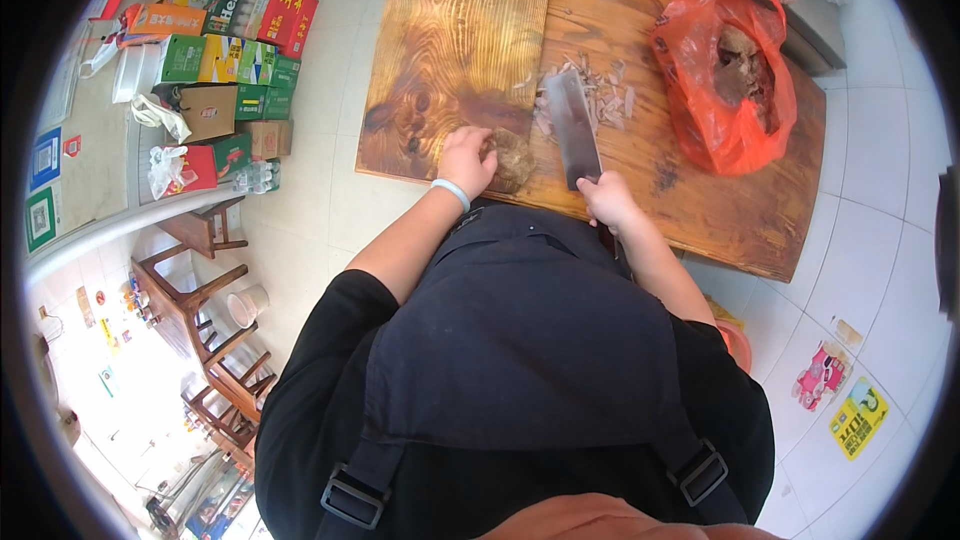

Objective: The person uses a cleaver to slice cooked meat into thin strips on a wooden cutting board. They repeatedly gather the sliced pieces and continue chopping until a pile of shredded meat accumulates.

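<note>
My right hand (pixel 609 199) grips the handle of a cleaver (pixel 574 127). Its broad blade points away from me, over or on the wooden table beside the cutting board. My left hand (pixel 468 161) rests on the left side of a brownish piece of food (pixel 513 159), which looks like meat, near the front edge of the wooden cutting board (pixel 465 37). Thin pale slices (pixel 611 101) lie in a loose heap around the blade, right of the board. Whether the blade touches them cannot be told.
A red plastic bag (pixel 720 127) with dark brown chunks stands on the right of the wooden table (pixel 735 217). Stacked drink cartons (pixel 225 82) are at the far left, wooden stools (pixel 210 289) lower left. A steel unit (pixel 817 37) adjoins the table's far right.
</note>
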